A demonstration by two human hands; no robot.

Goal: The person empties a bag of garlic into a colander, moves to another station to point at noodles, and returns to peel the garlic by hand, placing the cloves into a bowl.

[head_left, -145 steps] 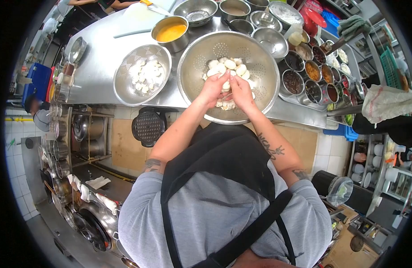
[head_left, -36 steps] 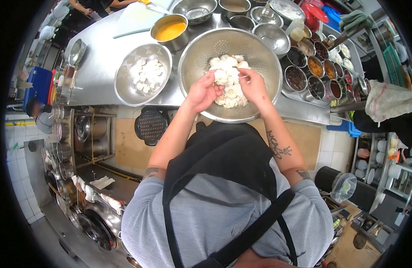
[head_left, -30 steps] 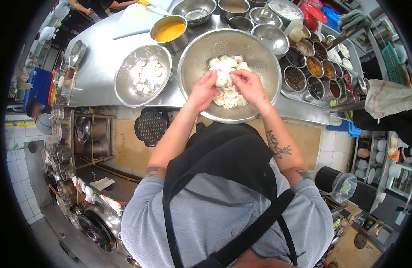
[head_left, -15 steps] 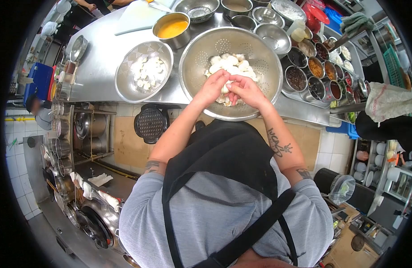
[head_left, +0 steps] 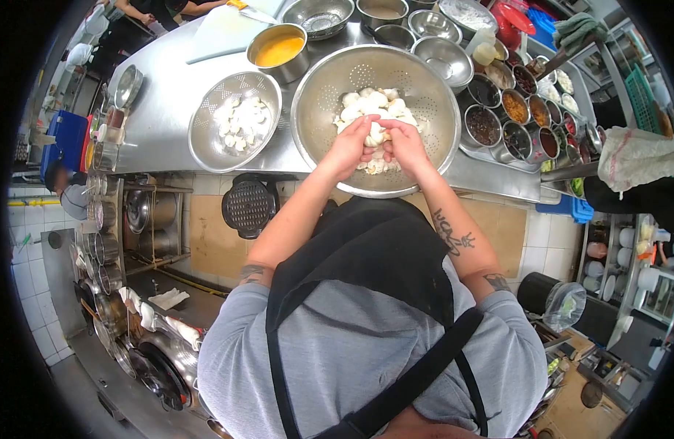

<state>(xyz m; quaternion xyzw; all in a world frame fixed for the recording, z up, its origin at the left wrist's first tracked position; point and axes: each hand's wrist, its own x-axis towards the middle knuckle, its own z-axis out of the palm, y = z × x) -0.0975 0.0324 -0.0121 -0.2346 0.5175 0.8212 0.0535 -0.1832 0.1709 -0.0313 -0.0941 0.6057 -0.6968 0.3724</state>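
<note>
A wide perforated steel colander [head_left: 307,121] in front of me holds a pile of whitish, bulb-shaped pieces [head_left: 373,100] that look like garlic. Over the pile, both hands meet with bent fingers around one whitish rounded piece [head_left: 377,134]. My left hand [head_left: 349,146] is closed at its left side, my right hand [head_left: 406,148] at its right; the fingers partly cover it. Smaller pale bits [head_left: 378,164] lie below the hands at the colander's near side. To the left, a smaller tilted colander [head_left: 205,124] contains loose white pieces [head_left: 240,123].
A pot of orange-yellow liquid [head_left: 280,51] stands between the colanders, with a white cutting board [head_left: 220,36] and knife [head_left: 253,10] behind. Steel bowls [head_left: 444,60] and ingredient tins [head_left: 483,126] crowd the right. A black stool [head_left: 249,205] is below the counter; another person [head_left: 70,189] is far left.
Both hands have turned and come to either side of the whitish piece, which shows more between the fingers now. The right hand has shifted slightly left, and the view has moved a little.
</note>
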